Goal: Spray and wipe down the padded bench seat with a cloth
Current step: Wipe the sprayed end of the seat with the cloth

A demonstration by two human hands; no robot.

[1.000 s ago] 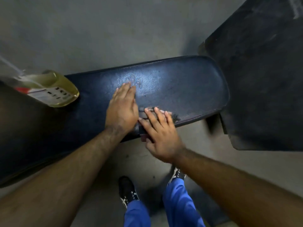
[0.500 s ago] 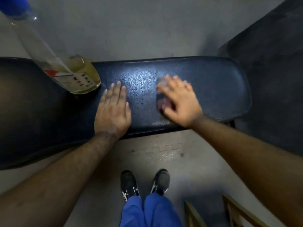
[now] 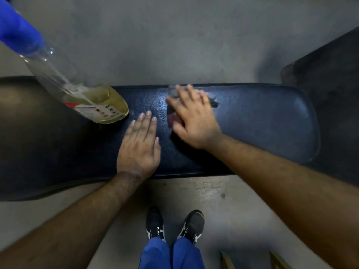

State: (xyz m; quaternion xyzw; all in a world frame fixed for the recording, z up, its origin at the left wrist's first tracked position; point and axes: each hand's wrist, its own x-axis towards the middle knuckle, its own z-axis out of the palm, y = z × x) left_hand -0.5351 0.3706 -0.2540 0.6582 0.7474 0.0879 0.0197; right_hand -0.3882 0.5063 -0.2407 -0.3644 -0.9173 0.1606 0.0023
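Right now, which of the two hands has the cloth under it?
The right hand, pressing the cloth on the bench; the left hand lies flat, empty.

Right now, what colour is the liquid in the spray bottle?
Yellowish-green liquid, clearest in the head view.

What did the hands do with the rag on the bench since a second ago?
The right hand slid the dark crumpled cloth from the near edge of the dark blue padded bench seat across to its far edge, pressing it flat the whole time. The left hand stayed flat on the seat, holding nothing. The clear spray bottle of yellow liquid still stands on the seat to the left. Nothing was picked up or let go.
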